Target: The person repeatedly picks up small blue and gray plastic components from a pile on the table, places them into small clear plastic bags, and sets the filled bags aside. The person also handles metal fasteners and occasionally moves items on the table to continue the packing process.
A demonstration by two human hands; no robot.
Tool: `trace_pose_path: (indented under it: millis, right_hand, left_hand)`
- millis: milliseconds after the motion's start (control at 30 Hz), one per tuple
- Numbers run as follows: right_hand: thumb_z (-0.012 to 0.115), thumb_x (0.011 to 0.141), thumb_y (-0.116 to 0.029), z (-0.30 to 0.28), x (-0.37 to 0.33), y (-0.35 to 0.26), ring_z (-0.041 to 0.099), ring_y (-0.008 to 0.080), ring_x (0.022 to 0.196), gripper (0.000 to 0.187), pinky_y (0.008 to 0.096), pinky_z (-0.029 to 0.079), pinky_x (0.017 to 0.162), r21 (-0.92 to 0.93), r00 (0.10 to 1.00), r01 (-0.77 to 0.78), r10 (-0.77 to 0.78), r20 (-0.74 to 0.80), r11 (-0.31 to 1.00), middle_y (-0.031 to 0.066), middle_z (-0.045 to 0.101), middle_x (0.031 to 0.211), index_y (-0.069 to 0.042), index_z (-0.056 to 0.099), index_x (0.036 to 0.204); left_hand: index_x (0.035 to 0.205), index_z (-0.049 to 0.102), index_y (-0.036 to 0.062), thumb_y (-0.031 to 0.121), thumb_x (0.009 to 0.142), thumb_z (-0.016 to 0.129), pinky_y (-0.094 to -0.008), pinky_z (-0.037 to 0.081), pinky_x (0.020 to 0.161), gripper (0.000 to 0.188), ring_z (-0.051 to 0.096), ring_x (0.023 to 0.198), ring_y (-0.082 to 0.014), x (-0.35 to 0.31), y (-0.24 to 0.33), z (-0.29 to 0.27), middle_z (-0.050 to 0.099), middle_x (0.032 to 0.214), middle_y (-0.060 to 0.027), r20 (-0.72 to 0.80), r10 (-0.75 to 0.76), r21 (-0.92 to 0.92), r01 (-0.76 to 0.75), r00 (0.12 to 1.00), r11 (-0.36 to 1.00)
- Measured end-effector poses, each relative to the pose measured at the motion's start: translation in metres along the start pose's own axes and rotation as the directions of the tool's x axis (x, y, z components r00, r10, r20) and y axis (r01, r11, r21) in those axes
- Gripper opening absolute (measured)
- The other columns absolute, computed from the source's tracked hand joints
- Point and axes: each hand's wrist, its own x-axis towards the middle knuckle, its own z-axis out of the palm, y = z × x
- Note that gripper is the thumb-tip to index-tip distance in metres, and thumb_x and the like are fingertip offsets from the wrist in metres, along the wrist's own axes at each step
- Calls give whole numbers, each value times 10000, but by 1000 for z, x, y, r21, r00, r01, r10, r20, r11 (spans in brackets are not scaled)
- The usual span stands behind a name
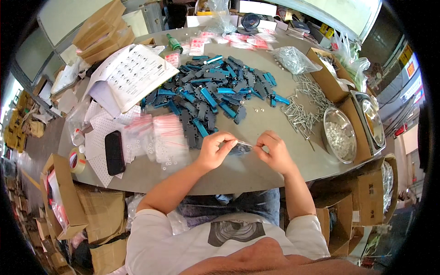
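Between my two hands, above the near part of the table, a small clear plastic bag (241, 148) is stretched by its top edge. My left hand (214, 152) pinches one end of that edge between thumb and forefinger. At the other end, the fingers of my right hand (275, 152) are closed on it. Something dark shows through the bag, too small to make out. Beyond my hands lies a big heap of blue and dark grey parts (208, 96). Left of my left forearm are flat zip bags (169, 130) with red seal lines, and small white washers among them.
Loose screws (305, 107) are scattered at the right, beside a metal bowl (340, 135) of small pale pieces. At the left are a black phone (114, 153), a tape roll (77, 160) and printed sheets (137, 75). Cardboard boxes (369, 192) flank me below the table edge.
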Motion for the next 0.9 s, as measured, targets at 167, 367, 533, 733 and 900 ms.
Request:
trace_pose_path:
  millis: [167, 367, 533, 733, 900]
  right_hand:
    - [718, 786, -105, -46, -81, 18, 526, 270, 672, 200, 347, 432, 611, 2, 935, -282, 275, -224, 959, 121, 536, 714, -1, 549, 766]
    - [590, 898, -112, -159, -225, -4, 337, 166, 676, 222, 293, 355, 617, -117, 644, -728, 615, -455, 675, 51, 388, 735, -3, 437, 780]
    - [544, 956, -310, -185, -317, 19, 511, 293, 759, 321, 424, 431, 686, -489, 532, -840, 537, -655, 235, 145, 508, 820, 6, 534, 899]
    - [595, 905, -195, -138, -222, 12, 523, 319, 758, 236, 424, 428, 665, -391, 601, -795, 690, -404, 463, 179, 541, 847, 33, 537, 895]
    - [650, 815, -99, -94, -165, 24, 582, 362, 761, 179, 420, 459, 685, -319, 791, -610, 577, -202, 725, 189, 593, 830, 34, 561, 895]
  left_hand:
    - [915, 640, -11, 81, 887, 639, -257, 452, 627, 96, 572, 715, -108, -1, 7, 1, 647, 837, -68, 36, -86, 38, 85, 996, 996]
    - [1034, 604, 30, 150, 853, 678, -282, 500, 642, 230, 631, 777, -158, -3, 38, -3, 647, 919, -73, 329, -216, 173, 167, 919, 971]
    - [1021, 597, 41, 250, 824, 693, -361, 503, 598, 303, 641, 732, -240, -11, 72, -14, 645, 919, -95, 352, -150, 524, -62, 924, 849]
    - [1180, 520, 11, 447, 860, 602, -440, 487, 763, 547, 603, 966, -354, -48, 76, -41, 600, 1086, -205, -108, -499, 901, 297, 860, 317]
    - [1358, 346, -14, 453, 797, 667, -576, 309, 999, 797, 391, 1249, -423, -130, 53, -30, 416, 1328, -266, 1, -388, 933, 139, 922, 332]
